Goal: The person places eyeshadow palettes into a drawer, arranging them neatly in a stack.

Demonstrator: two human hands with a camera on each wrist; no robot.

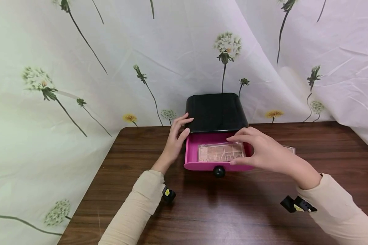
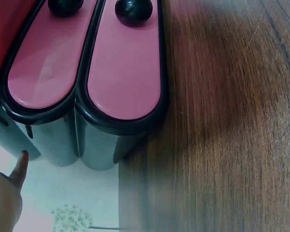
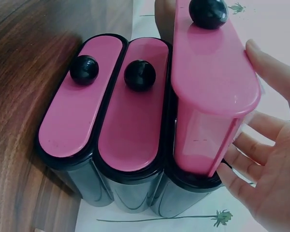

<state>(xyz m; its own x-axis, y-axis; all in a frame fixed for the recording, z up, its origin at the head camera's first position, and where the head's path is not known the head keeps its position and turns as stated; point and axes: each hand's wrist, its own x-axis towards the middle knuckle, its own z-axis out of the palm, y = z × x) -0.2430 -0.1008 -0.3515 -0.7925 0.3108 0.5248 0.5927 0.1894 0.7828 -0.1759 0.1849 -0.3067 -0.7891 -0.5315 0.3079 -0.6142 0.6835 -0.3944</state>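
The black drawer cabinet point(image 1: 216, 114) stands with its pink top drawer point(image 1: 194, 166) pulled out. In the drawer is a clear-lidded eyeshadow palette point(image 1: 216, 153) with several pale pink and brown pans. My right hand point(image 1: 259, 149) grips the palette across its right end, thumb at the near edge and fingers at the far edge. My left hand point(image 1: 173, 139) rests against the cabinet's left side, fingers fairly straight. The right wrist view shows the right hand point(image 3: 266, 159) around the drawer's side, with the palette hidden there.
Two lower pink drawers with black knobs point(image 3: 140, 75) are closed. Another flat clear case point(image 1: 289, 149) lies on the brown table point(image 1: 135, 153), partly behind the right hand. A white dandelion-print cloth point(image 1: 178, 41) hangs behind the cabinet.
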